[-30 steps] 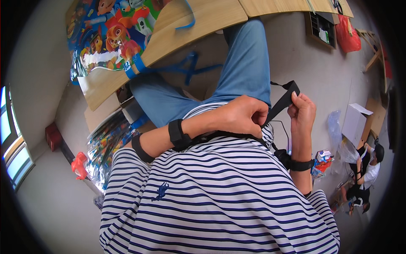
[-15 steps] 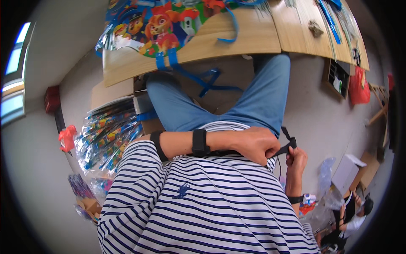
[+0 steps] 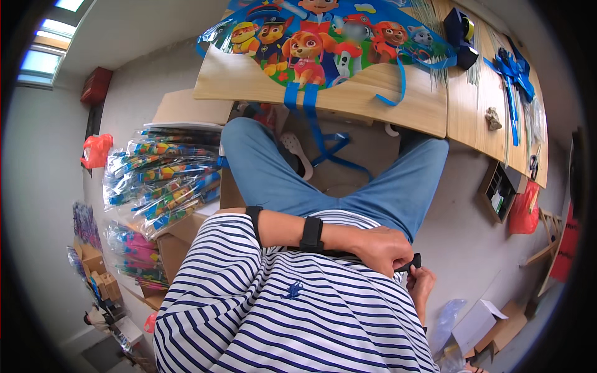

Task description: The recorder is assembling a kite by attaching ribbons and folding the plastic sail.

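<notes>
pinching the black strap [image 3: 411, 262] at four o'clock with the right hand [image 3: 423, 282], clutching it in a tightly curled left hand [image 3: 384, 248] too. showing way less slack than a second ago, so probably snugger.

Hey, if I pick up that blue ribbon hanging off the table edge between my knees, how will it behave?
The blue ribbon will probably be floppy, since it drapes over the edge of the wooden table. It looks flat and narrow, so it's likely light. Because its lengths cross below the edge, it might tangle.
</notes>
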{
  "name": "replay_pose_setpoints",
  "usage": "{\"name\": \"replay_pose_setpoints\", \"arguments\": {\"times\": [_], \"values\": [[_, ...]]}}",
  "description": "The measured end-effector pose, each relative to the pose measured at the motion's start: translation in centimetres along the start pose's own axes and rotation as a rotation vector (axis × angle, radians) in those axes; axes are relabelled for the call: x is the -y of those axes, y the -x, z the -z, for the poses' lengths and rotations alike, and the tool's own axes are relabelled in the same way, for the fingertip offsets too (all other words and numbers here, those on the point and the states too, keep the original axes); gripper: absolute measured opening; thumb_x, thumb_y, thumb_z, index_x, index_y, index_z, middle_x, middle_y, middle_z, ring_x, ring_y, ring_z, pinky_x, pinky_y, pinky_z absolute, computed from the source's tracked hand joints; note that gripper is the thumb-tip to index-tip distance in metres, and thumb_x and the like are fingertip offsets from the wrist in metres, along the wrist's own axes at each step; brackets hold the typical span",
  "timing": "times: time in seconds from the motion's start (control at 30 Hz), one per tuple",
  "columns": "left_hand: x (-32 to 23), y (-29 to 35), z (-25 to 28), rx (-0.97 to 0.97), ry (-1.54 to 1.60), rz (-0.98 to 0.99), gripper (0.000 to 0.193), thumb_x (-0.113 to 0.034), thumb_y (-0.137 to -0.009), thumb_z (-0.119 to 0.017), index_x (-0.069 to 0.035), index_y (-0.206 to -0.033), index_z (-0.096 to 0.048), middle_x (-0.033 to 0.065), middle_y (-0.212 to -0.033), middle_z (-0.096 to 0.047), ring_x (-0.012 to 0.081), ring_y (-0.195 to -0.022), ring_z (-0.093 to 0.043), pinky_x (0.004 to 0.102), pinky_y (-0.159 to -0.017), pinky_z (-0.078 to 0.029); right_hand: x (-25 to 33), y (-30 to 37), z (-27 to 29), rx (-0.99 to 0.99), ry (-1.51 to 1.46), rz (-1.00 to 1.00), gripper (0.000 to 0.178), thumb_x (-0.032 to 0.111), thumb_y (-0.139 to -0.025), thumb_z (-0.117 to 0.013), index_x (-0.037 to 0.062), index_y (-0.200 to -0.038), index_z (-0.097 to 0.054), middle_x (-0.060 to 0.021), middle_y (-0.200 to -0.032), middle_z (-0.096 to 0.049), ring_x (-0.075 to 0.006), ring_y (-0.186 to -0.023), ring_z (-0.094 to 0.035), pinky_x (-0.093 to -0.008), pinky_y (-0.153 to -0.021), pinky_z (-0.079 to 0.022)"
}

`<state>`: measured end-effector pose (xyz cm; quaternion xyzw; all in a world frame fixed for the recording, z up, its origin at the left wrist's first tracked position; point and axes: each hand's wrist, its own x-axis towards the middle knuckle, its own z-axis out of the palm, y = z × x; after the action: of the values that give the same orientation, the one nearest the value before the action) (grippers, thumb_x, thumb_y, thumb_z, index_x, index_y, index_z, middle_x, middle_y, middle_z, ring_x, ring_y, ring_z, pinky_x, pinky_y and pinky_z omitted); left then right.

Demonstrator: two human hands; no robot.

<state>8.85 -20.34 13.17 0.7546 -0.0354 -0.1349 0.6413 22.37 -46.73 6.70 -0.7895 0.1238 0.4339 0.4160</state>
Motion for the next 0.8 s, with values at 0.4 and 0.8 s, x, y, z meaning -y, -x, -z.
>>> {"name": "replay_pose_setpoints", "arguments": {"times": [0.4, 0.8], "values": [[9.6, 12.6, 14.6, -1.0, -0.313, 0.157, 0.025, -0.011, -0.081, -0.077, -0.003, -0.104, -0.071, 0.0135, -0.098, -0.072, 0.0277, -0.09, -0.07, 0.0381, -0.08, -0.055, 16.6, -4.3, -6.2, -0.16, 0.906, 0.9, 0.019, 0.014, -0.091, -0.071, -0.0047, -0.089, -0.068, -0.0176, -0.073, -0.065, -0.0307, -0.07, -0.065, -0.0412, -0.067, -0.051], [19.2, 21.5, 21.7, -1.365, -0.884, 0.532, 0.061, -0.024, -0.089, -0.075, -0.003, -0.143, -0.056, 0.0175, -0.153, -0.053, 0.0386, -0.146, -0.044, 0.0575, -0.121, -0.03, 27.3, -9.3, -40.9, 0.27, 1.17, 1.826, 0.064, 0.031, -0.091, -0.073, 0.0016, -0.145, -0.054, -0.0181, -0.156, -0.048, -0.0365, -0.145, -0.043, -0.0521, -0.119, -0.035]]}}
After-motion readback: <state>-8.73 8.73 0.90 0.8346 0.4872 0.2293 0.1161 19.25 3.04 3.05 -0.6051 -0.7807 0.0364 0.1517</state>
